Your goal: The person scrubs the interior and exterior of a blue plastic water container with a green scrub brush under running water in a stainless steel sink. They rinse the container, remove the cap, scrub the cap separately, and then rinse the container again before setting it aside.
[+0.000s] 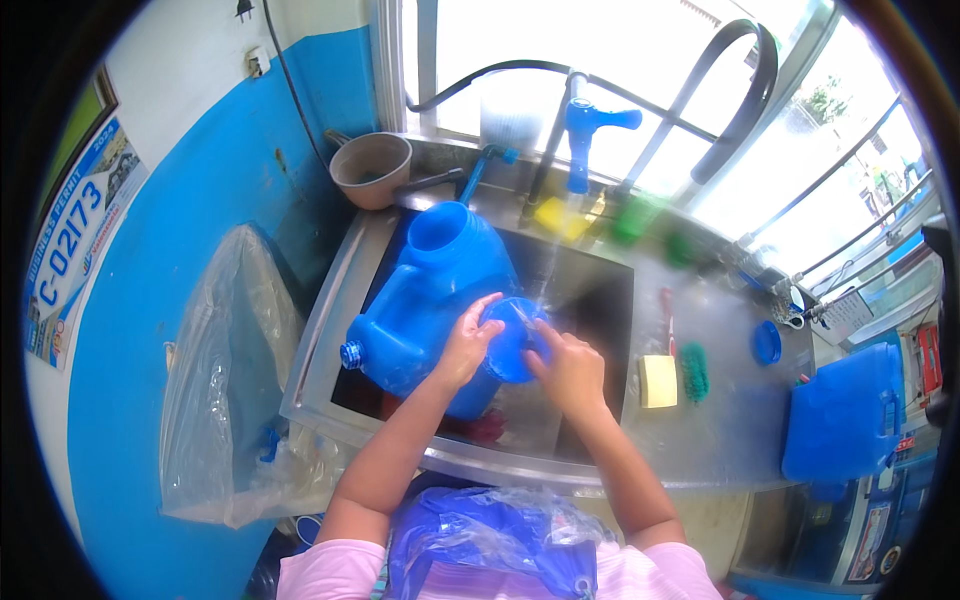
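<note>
A round blue plastic lid (504,361) is held over the sink (600,315), its face turned up towards me. My left hand (465,341) grips its left edge, with the thumb on the rim. From the other side my right hand (570,367) holds the lid, fingers and thumb bent over its right part. A clear, shiny strip or film of water lies on the lid; I cannot tell which. Behind my left hand a large blue plastic jug (457,270) leans in the sink, wide mouth uncovered. Water runs from the blue-handled faucet (580,142) just behind the lid.
Right of the sink, a yellow sponge (658,382), green scrubbing pad (694,373), brush (668,319) and another blue lid (766,343) lie on the steel counter (720,442). A blue container (844,416) stands at its right end. A saucepan (371,171) sits back left; clear plastic bags (225,405) hang left.
</note>
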`<control>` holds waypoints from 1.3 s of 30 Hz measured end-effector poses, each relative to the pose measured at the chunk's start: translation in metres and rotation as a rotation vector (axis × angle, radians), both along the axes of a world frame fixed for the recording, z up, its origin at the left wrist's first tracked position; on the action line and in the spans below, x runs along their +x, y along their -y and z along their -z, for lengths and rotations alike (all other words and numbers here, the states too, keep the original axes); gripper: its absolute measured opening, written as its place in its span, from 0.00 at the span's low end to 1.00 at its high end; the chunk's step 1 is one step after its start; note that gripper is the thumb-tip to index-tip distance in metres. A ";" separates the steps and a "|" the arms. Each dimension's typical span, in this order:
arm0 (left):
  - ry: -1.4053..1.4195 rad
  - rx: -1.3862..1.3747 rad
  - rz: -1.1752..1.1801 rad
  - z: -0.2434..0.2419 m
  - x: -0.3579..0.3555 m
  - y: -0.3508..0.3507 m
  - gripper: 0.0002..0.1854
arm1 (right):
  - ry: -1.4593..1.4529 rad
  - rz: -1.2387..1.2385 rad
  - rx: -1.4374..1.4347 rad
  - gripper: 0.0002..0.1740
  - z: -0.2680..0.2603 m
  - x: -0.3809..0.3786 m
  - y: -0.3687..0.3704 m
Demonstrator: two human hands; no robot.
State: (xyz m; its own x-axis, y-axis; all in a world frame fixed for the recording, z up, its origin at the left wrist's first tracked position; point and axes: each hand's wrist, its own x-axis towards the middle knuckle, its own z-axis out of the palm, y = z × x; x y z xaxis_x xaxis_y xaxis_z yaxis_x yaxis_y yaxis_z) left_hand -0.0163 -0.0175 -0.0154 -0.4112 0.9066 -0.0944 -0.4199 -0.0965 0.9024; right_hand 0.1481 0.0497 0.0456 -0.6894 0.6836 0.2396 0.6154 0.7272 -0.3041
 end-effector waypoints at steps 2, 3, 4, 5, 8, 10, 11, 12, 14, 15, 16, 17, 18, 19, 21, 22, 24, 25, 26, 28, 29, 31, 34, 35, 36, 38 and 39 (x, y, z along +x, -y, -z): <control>-0.107 -0.006 -0.042 -0.002 -0.001 0.005 0.28 | 0.007 -0.016 -0.010 0.26 0.001 -0.005 0.003; -0.141 -0.030 -0.055 -0.004 -0.001 0.006 0.27 | 0.001 -0.023 -0.008 0.26 0.002 -0.007 0.004; -0.263 -0.025 -0.080 -0.005 -0.001 0.007 0.27 | -0.006 -0.028 -0.005 0.26 0.003 -0.008 0.005; -0.371 -0.045 -0.093 -0.007 0.000 0.008 0.27 | -0.023 -0.042 -0.005 0.26 0.003 -0.009 0.005; -0.527 -0.122 -0.092 -0.007 0.005 0.006 0.26 | -0.077 -0.068 -0.038 0.24 0.009 -0.010 0.003; -0.583 -0.172 -0.042 -0.003 0.011 0.003 0.25 | -0.073 -0.053 -0.142 0.22 0.015 -0.005 -0.003; -0.615 -0.193 0.000 0.000 0.016 0.000 0.25 | -0.147 -0.019 -0.306 0.21 0.018 -0.001 -0.008; -0.648 -0.232 0.046 0.003 0.019 -0.003 0.24 | -0.178 0.027 -0.500 0.20 0.021 0.005 -0.015; -0.799 -0.161 0.018 0.008 0.023 -0.011 0.23 | -0.292 0.058 -0.822 0.18 0.028 0.023 -0.035; -0.880 -0.157 0.016 0.010 0.024 -0.014 0.22 | -0.311 0.115 -0.836 0.18 0.032 0.031 -0.048; -0.862 -0.149 0.002 0.010 0.023 -0.018 0.18 | -0.336 0.175 -0.740 0.20 0.037 0.046 -0.061; -0.849 -0.132 -0.009 0.010 0.022 -0.021 0.17 | -0.267 0.219 -0.456 0.24 0.041 0.060 -0.078; -0.837 -0.141 0.009 0.009 0.021 -0.025 0.16 | -0.233 0.367 -0.423 0.27 0.047 0.072 -0.098; -0.836 -0.157 0.008 0.008 0.019 -0.027 0.15 | -0.105 0.445 -0.331 0.28 0.053 0.085 -0.121; -0.813 -0.092 -0.008 0.003 0.020 -0.033 0.11 | -0.060 0.460 -0.180 0.22 0.072 0.109 -0.162; -0.782 -0.088 0.004 0.001 0.022 -0.035 0.10 | -0.016 0.410 -0.056 0.17 0.085 0.118 -0.181; -0.696 -0.087 0.019 -0.003 0.025 -0.038 0.10 | 0.081 0.432 0.022 0.11 0.111 0.132 -0.214; -0.642 -0.090 0.019 -0.005 0.026 -0.038 0.10 | 0.128 0.468 -0.011 0.10 0.119 0.136 -0.229; -0.588 -0.090 0.031 -0.006 0.026 -0.037 0.09 | 0.185 0.455 -0.103 0.09 0.121 0.139 -0.245; -0.569 -0.073 -0.025 -0.006 0.024 -0.035 0.10 | 0.285 0.537 -0.274 0.09 0.115 0.136 -0.257; -0.563 -0.057 -0.050 -0.006 0.021 -0.033 0.10 | 0.344 0.551 -0.391 0.08 0.106 0.128 -0.255; -0.539 -0.049 -0.077 -0.005 0.016 -0.029 0.10 | 0.362 0.429 -0.189 0.11 0.079 0.106 -0.233; -0.531 -0.061 -0.091 -0.001 0.010 -0.027 0.11 | -0.241 -0.041 0.030 0.12 0.038 0.049 -0.158; -0.536 -0.082 -0.088 0.000 0.009 -0.027 0.11 | -0.414 -0.240 -0.168 0.11 0.029 0.033 -0.129; -0.523 -0.072 -0.094 0.000 0.009 -0.027 0.11 | -0.351 -0.283 -0.225 0.10 0.022 0.016 -0.107; -0.515 -0.058 -0.088 0.002 0.008 -0.026 0.11 | -0.278 -0.369 -0.204 0.08 0.011 -0.005 -0.078; -0.513 -0.075 -0.109 0.003 0.008 -0.025 0.11 | -0.260 -0.398 -0.147 0.08 0.008 -0.012 -0.067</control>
State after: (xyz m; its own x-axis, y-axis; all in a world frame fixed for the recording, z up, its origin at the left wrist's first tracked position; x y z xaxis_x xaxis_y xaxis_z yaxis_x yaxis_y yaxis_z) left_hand -0.0081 0.0078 -0.0182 -0.5131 0.8546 0.0801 0.0859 -0.0418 0.9954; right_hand 0.1360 0.1172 0.0374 -0.8340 0.4191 0.3589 0.1892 0.8282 -0.5275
